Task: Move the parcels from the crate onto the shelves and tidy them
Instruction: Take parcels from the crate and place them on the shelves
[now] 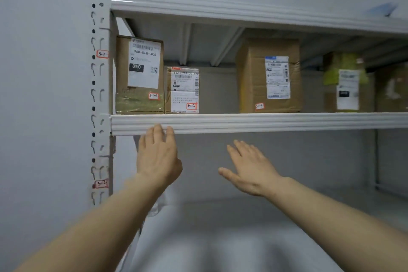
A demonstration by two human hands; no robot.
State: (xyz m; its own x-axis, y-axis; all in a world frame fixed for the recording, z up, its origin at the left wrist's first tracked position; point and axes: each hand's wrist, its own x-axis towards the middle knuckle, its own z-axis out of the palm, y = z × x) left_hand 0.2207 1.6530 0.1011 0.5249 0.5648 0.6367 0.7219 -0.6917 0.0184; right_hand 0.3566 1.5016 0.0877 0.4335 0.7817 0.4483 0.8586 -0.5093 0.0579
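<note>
While both bare hands reach up holding nothing, the white metal shelving rack (220, 10) fills the view against a pale wall, its slotted upright post (98, 95) at the left. The ribbed white middle shelf (276, 122) carries all the visible parcels in one row, well above the grey lower shelf (220, 227).

Biggest is the large brown cardboard box (268, 77), with a white and blue label and a 3-1-3 sticker, standing upright with a gap on each side. At the far left, tight against the post, is the tall brown cardboard box (140, 75), with a white label reading 060-06B-A05 and a 3-1-1 sticker. To the right is the brown box with yellow-green tape (348, 81), blurred, and just beside it a brown parcel at the frame edge (393, 88), too blurred for detail. Smallest is the short taped cardboard box (182, 90), sticker 3-1-2, touching the tall box's right side.

The left hand (157, 157) is palm forward with straight fingers held close together, the tips overlapping the middle shelf's front edge below the 3-1-1 box; firm contact cannot be told. The right hand (249, 170) hangs in the air below that shelf, fingers straight and loosely spread, thumb out to the left, touching nothing.

On the post are a red-bordered 3-1 tag (102, 54) and a red-bordered 3-2 tag (101, 183).
</note>
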